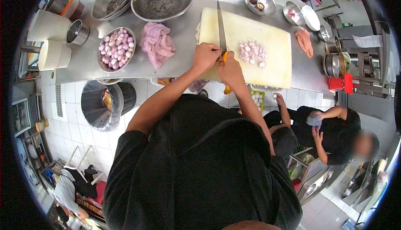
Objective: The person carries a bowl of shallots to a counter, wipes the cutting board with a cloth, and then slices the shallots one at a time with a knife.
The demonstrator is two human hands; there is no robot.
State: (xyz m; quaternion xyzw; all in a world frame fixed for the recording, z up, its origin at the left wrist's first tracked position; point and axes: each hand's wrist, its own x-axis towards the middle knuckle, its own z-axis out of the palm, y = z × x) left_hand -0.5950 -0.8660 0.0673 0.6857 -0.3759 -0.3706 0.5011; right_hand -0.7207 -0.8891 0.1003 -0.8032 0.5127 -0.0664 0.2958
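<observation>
My right hand (231, 70) is wrapped round the orange handle of a long kitchen knife (222, 27), its blade pointing away from me over the left part of a thick, pale cutting board (273, 33). Close beside the blade's heel, my left hand (206, 57) has its fingers pinched together; whatever may be in them is too small to make out. Cut pieces of peeled shallot (252, 53) lie in a patch on the board, right of the knife. Whole peeled shallots fill a metal bowl (100, 58) on the left.
A crumpled pink cloth (156, 44) lies between the shallot bowl and the board. Two large metal bowls (163, 0) (98, 4) stand behind. An orange cloth (304, 43) is right of the board. A lined bin (98, 113) stands below left. Another person (330, 125) is low at the right.
</observation>
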